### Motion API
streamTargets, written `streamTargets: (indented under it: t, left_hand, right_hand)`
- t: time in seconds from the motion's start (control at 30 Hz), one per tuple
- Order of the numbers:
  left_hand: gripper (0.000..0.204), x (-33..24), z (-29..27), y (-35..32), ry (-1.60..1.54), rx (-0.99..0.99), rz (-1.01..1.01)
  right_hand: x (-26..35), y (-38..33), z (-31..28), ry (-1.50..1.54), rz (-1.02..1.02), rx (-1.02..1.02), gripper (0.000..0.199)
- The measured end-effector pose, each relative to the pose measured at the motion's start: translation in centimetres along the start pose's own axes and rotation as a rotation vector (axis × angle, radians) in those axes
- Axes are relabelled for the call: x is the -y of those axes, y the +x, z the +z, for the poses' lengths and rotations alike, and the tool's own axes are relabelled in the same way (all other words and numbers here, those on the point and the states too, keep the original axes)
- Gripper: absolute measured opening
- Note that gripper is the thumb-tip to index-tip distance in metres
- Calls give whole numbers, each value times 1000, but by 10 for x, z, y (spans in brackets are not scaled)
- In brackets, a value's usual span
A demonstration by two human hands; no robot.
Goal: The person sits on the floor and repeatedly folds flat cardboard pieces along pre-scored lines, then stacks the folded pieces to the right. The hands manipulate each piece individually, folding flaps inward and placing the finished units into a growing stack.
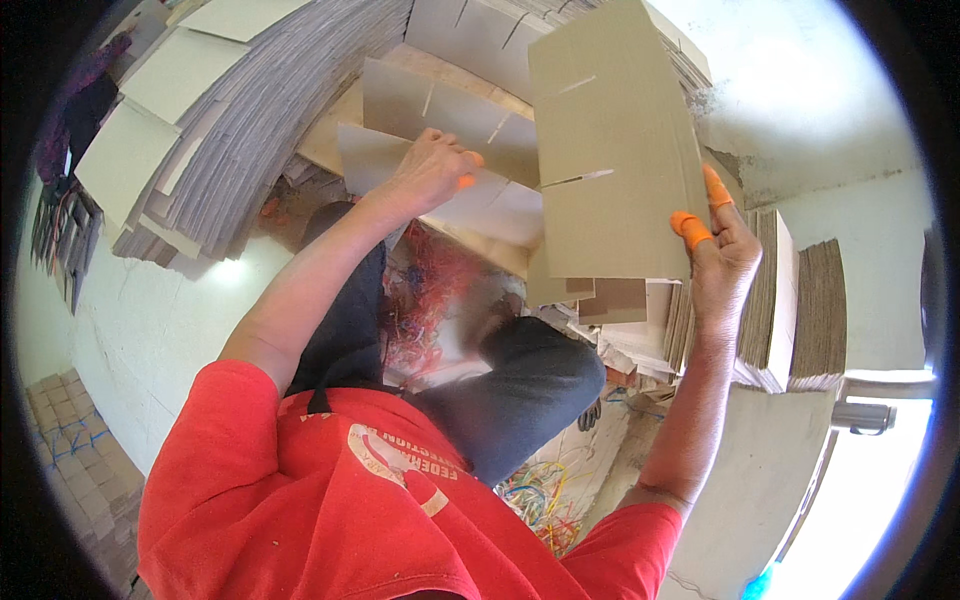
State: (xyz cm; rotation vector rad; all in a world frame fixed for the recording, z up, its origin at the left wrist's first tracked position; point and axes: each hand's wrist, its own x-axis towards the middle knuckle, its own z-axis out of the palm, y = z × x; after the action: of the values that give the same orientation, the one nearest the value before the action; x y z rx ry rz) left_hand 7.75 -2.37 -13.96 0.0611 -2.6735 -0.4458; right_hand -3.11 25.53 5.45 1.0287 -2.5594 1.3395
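Nearest, sitting with knees bent in a red T-shirt (330, 500) and dark trousers (545, 385). Grasping a slotted cardboard panel (620, 130) by its right edge in the right hand (728, 250), with orange finger covers (690, 229), and holding it raised at right. Reaching the left hand (432, 178) out to a slotted cardboard strip (370, 158), left of that panel, with fingers curled; impossible to tell whether pinching it. Below, between the legs, tangled reddish strands (440, 280). Farther off, a tall cardboard stack (265, 115) at upper left, smaller cardboard stacks (765, 310) at right, and a pale wall (840, 120) behind.
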Motion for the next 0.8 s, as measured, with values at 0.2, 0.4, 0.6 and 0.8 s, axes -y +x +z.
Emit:
streamTargets:
  t: [0.2,0.4,0.6,0.8]
  left_hand:
    - [17,7,3,2,-27,19,22]
    - [15,9,-1,13,-80,39,-54]
    - [17,15,3,18,-150,-51,9]
    - [18,12,0,19,-107,-2,-4]
  right_hand:
    - [-2,11,34,-11,22,10,56]
    - [8,18,38,95,42,20,56]
    - [1,20,57,-46,-38,21,56]
    - [-2,22,62,-28,-14,21,56]
